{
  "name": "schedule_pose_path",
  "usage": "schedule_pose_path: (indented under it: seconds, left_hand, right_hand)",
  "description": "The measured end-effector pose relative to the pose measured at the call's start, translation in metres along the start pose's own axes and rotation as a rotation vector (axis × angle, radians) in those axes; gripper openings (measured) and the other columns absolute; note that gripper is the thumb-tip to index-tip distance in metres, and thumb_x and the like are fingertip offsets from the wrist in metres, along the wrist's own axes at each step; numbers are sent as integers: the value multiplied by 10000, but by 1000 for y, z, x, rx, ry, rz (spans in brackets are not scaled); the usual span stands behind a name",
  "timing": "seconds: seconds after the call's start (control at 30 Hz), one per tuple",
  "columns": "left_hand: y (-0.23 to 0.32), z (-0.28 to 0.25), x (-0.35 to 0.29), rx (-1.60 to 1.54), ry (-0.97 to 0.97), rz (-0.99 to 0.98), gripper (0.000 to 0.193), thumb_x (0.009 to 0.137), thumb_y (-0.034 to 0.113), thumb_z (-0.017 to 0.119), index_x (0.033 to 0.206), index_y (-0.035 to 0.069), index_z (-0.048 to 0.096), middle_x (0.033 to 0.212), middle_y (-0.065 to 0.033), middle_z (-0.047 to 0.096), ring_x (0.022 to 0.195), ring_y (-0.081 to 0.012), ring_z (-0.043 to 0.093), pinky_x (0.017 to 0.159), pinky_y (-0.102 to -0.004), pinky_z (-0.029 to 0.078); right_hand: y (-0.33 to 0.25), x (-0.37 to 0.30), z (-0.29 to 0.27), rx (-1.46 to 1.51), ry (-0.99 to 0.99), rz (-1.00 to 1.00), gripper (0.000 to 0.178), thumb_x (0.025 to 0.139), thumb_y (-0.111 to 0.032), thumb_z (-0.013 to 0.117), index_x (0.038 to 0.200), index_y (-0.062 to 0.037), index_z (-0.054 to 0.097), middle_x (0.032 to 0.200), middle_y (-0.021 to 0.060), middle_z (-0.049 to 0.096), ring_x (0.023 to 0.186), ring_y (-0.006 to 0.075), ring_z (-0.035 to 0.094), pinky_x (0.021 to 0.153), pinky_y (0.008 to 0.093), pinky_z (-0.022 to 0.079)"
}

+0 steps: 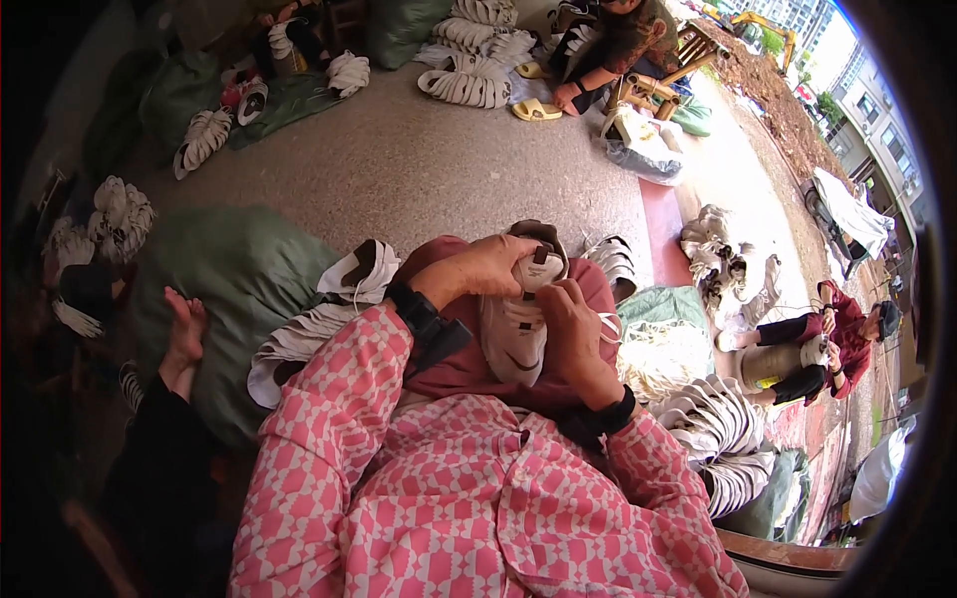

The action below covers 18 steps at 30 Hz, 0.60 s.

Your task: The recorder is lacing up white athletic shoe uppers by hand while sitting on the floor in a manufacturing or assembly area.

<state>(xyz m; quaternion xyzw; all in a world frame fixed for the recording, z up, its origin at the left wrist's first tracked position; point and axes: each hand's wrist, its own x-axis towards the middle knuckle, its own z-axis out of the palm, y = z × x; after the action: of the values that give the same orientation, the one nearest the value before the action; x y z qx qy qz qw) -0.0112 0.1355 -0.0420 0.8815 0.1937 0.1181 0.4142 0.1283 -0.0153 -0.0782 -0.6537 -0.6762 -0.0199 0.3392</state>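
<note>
A white shoe upper (pixel 513 344) with dark trim rests over my lap on dark red cloth, its toe toward me and its collar away. My left hand (pixel 483 267) grips it near the collar and tongue, thumb on the tongue. Over the lace holes, my right hand (pixel 572 327) is closed with its fingertips pinched together. A white shoelace (pixel 609 326) loops out beside that hand; the pinched end itself is hidden behind the fingers. Nested shoe uppers (pixel 304 344) lie close to my left forearm, and another stack (pixel 610 264) sits just beyond my right hand.
A pile of white laces (pixel 663 354) and stacked uppers (pixel 713 419) lie to my right. At left are a green sack (pixel 229 289) and someone's bare foot (pixel 185 324). Other people sit at right (pixel 842 344) and far back (pixel 623 50), near yellow slippers (pixel 538 111).
</note>
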Motion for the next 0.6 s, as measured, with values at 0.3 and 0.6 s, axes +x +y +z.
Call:
schedule_pose_path:
  seconds: [0.3,0.6]
  left_hand:
    - [2,5,4,50,-22,-27,566,633,103,724,1181,33,602,1022,-109,692,948,-170,647,851,-301,505]
    - [-13,7,5,-167,-84,13,538,664,67,703,1191,24,601,1045,-59,687,964,-105,619,862,-265,492]
  right_hand:
    - [3,4,-16,58,-38,-99,190,822,-33,563,997,-98,597,961,86,601,774,312,647,599,403,512]
    - [4,6,9,184,80,25,57,855,-21,576,872,-70,552,827,111,591,709,325,622,579,394,478]
